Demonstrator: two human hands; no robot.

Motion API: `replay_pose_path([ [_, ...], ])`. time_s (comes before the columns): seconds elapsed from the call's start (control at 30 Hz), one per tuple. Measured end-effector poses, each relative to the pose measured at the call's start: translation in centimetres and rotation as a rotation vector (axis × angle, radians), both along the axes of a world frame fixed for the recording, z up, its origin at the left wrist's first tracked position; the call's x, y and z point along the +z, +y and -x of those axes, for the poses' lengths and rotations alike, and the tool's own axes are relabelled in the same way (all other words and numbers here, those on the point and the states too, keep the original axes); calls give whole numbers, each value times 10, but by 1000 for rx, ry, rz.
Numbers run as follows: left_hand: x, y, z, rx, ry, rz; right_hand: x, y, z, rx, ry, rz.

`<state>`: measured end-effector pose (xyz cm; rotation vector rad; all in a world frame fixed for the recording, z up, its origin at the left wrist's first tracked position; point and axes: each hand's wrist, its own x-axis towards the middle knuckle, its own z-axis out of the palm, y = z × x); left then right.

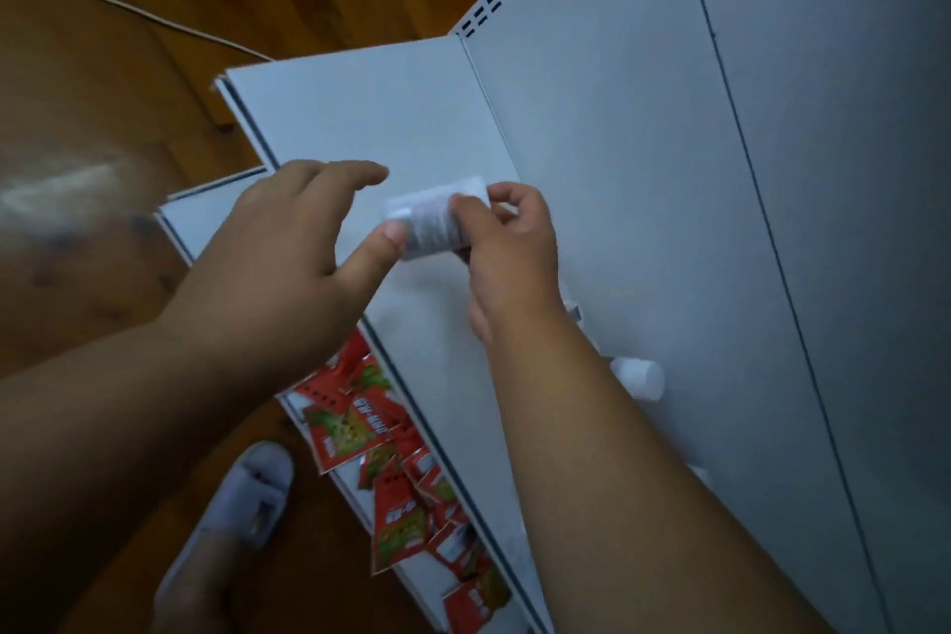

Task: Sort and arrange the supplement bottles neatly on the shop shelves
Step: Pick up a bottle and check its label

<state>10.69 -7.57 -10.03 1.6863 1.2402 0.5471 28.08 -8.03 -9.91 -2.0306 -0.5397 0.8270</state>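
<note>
bottle held over the upper shelf

a small white supplement bottle is pinched by the fingers of the right hand above the white upper shelf, tilted on its side, its label blurred. the left hand is held just beside it, fingers spread and relaxed, the thumb tip touching the bottle's near left end. a second white bottle is seen lying on the same shelf, near right, partly hidden by the right forearm. red sachets are heaped on the lower shelf. a pale slipper is seen on the wooden floor at the near left.
</note>
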Motion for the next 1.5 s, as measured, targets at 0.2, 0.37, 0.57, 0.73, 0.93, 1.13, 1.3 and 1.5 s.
replay_pose_path([
  [0.2,81,-19,81,27,-50,64,109,-42,91,36,585,-80],
  [0.37,173,-42,148,-74,-95,11,196,-68,168,-50,857,-216],
  [0.57,266,-74,198,-207,-122,15,282,-110,220,-22,738,-248],
  [0.73,317,-103,189,-367,-75,12,339,-164,210,-74,579,-347],
  [0.93,359,-169,130,-609,-130,-28,390,-274,168,-339,503,-521],
  [1.13,390,-290,47,-876,-195,-85,432,-432,130,-573,601,-696],
  [1.3,406,-405,-8,-1093,-286,-75,452,-561,106,-688,476,-777],
  [1.5,422,-503,-70,-1364,-246,-144,468,-661,75,-841,329,-773],
])
